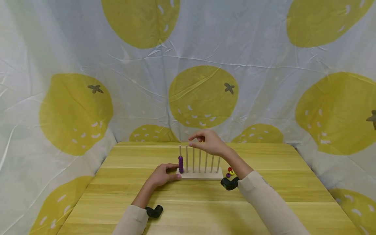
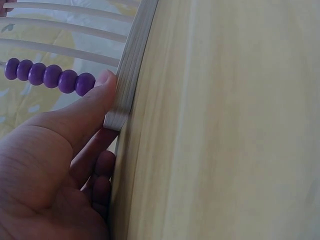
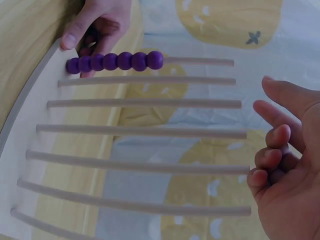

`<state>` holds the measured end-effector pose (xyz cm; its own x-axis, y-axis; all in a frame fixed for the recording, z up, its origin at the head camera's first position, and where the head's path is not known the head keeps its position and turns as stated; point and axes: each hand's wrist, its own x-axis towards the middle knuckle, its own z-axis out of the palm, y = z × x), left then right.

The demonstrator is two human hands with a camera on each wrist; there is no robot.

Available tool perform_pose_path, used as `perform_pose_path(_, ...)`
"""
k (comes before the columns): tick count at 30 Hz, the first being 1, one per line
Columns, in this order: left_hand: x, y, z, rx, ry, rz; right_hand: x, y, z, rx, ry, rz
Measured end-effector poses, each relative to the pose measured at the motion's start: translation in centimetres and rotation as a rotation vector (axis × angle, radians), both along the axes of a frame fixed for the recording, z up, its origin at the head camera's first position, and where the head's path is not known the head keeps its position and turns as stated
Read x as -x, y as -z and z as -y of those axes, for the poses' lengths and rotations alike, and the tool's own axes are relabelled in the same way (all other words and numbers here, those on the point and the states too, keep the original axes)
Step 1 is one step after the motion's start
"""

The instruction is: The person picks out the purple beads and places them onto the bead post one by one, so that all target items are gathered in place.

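A pale wooden peg rack (image 1: 202,175) with several upright rods stands on the table. Purple beads (image 3: 125,61) are stacked from the base upward on its leftmost rod, whose upper part is bare. My left hand (image 1: 162,174) grips the left end of the rack's base, thumb at the front edge and fingers round behind, as the left wrist view shows. Above the rod tops hovers my right hand (image 1: 209,142), its thumb and index finger (image 3: 272,114) apart with nothing between them. The other fingers of that hand are loosely bent.
Right of the rack, beside the right forearm, lie a red bead (image 1: 229,169), a yellow bead (image 1: 232,173) and a purple bead (image 1: 228,175). A fruit-patterned curtain (image 1: 141,85) hangs behind the wooden table (image 1: 182,209) and along its sides.
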<state>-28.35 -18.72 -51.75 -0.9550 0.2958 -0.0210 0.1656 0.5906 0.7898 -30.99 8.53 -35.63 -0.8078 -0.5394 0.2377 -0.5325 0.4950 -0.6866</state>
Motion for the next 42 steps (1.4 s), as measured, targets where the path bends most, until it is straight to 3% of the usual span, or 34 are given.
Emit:
perform_pose_path(10, 0.1, 0.3, 0.0, 0.003, 0.006, 0.004, -0.5, 0.3, -3.0, 0.009, 0.04, -0.018)
perform_pose_path(27, 0.0, 0.3, 0.0, -0.001, 0.009, 0.003, -1.4, 2.2, -10.2, 0.081, 0.141, 0.036)
perform_pose_path(37, 0.1, 0.0, 0.1, -0.009, 0.01, 0.026, -1.9, 4.1, -12.5, 0.074, 0.185, 0.046)
perform_pose_path(42, 0.0, -0.1, 0.0, -0.018, 0.0, 0.034, -2.3, 6.0, -13.7, 0.053, 0.203, 0.053)
